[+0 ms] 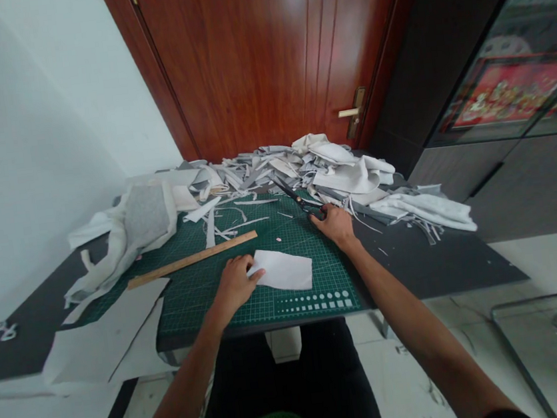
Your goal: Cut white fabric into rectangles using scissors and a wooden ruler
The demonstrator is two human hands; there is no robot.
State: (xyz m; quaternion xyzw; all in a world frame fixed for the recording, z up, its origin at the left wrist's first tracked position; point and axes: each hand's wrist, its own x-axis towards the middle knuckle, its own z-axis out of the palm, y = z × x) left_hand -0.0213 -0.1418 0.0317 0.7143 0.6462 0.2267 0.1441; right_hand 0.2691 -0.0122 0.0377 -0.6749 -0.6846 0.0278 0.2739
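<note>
My left hand (pixel 238 280) pinches the left edge of a white, roughly rectangular piece (pixel 288 270) that lies on the green cutting mat (pixel 194 312); whether it is paper or cloth I cannot tell. Farther off to the right, my right hand (pixel 334 223) has its fingers closed around the handles of black scissors (pixel 302 201). Their blades point away and to the left, toward the scraps. Left of the white piece, a wooden ruler (pixel 194 259) lies slantwise on the mat.
Grey and white scraps (pixel 258 167) are heaped along the back of the dark table (pixel 446 270). White fabric (pixel 349 167) piles up at the right. A fluffy white-and-grey piece (pixel 146 214) and large white sheets (pixel 106 336) lie at the left. A wooden door (pixel 266 56) stands behind.
</note>
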